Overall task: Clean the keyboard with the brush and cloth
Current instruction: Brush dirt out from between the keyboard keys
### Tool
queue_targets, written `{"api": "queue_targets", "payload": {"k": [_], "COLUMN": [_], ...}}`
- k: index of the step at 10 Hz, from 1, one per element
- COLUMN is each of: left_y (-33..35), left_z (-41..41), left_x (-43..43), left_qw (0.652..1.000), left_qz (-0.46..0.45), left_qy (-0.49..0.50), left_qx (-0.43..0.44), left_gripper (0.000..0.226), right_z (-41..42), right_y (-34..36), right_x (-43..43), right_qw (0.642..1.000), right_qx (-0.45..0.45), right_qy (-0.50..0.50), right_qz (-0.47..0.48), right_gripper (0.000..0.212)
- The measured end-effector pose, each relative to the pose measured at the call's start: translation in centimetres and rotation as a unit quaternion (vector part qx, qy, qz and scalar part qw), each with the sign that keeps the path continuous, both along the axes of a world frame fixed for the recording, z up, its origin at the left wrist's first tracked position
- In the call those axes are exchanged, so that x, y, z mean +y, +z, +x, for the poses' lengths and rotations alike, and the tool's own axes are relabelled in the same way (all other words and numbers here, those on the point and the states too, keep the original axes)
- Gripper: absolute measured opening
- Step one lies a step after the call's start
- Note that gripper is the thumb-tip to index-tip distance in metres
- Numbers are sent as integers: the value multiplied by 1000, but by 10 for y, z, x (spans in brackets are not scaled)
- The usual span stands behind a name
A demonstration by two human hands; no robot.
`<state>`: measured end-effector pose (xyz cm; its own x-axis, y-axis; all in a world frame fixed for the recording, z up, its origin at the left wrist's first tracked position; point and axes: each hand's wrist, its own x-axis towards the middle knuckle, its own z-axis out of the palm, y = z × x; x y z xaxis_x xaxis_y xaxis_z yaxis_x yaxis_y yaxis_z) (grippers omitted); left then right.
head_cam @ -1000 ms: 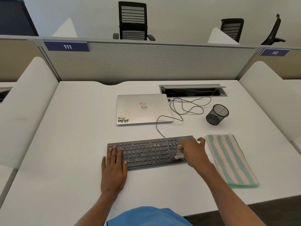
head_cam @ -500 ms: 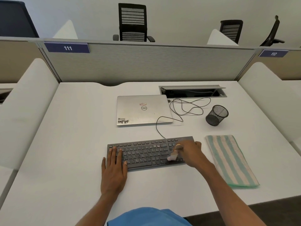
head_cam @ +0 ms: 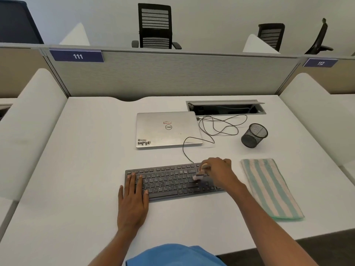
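A dark grey keyboard [head_cam: 169,181] lies on the white desk [head_cam: 80,169] in front of me. My left hand [head_cam: 133,198] rests flat on its left end, fingers straight on the keys. My right hand [head_cam: 217,173] grips a small pale brush [head_cam: 199,174] and holds its bristles against the keys right of the keyboard's middle. The right end of the keyboard is hidden under that hand. A folded cloth [head_cam: 269,189] with teal and pale stripes lies flat to the right of the keyboard, untouched.
A shut silver laptop [head_cam: 167,129] lies behind the keyboard, with a thin black cable [head_cam: 217,127] looping to its right. A black mesh pen cup [head_cam: 253,135] lies tipped over beyond the cloth. An open cable hatch [head_cam: 224,107] sits at the back. Partitions enclose the desk.
My right hand has moved the brush leftward and up the keyboard, from the right-hand keys toward the middle. My left hand has stayed in place.
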<state>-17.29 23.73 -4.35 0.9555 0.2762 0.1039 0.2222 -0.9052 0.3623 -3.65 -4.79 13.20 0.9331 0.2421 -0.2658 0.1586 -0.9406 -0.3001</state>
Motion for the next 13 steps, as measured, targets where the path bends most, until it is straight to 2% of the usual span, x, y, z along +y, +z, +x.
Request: {"api": "queue_targets", "payload": {"k": [1,2,3,4,5,7,8,9,11,12,13], "left_y": [0,0,-1,0,0,0,-1,0,1,0,1], "left_z": [0,-2,-2,0,0,-1,0,0,0,-1,-1], "left_x": [0,1,0,0,-1,0,0,-1,1,-1,-1], "left_qw": [1000,1000,1000,1000,1000,1000,1000,1000,1000,1000,1000], "left_qz": [0,3,3,4,4,4,5,2,3,2,0], "left_qy": [-1,2,1,1,2,3,3,3,4,2,4], "left_qx": [3,2,2,1,-1,0,2,2,-1,-2,0], "left_gripper": [64,64,64,64,64,64,64,64,64,65,65], "right_z": [-1,4,6,2,-5,-6,-8,-14,-18,-26,-38], "right_y": [3,13,16,15,13,14,14,10,-1,-9,-12], "right_x": [-4,-19,-21,-9,-6,-25,-21,-13,-21,-20,-14], "right_qw": [1000,997,997,999,995,999,999,995,991,980,971], "right_qx": [-1,-6,-10,-21,16,0,0,-7,-33,-83,-93], "right_qy": [11,-14,-19,-7,-9,-51,-42,-82,-128,-166,-174], "right_qz": [-17,-77,-73,38,99,20,23,61,-10,78,133], "right_gripper": [22,12,15,10,4,3,11,19,17,21,26]}}
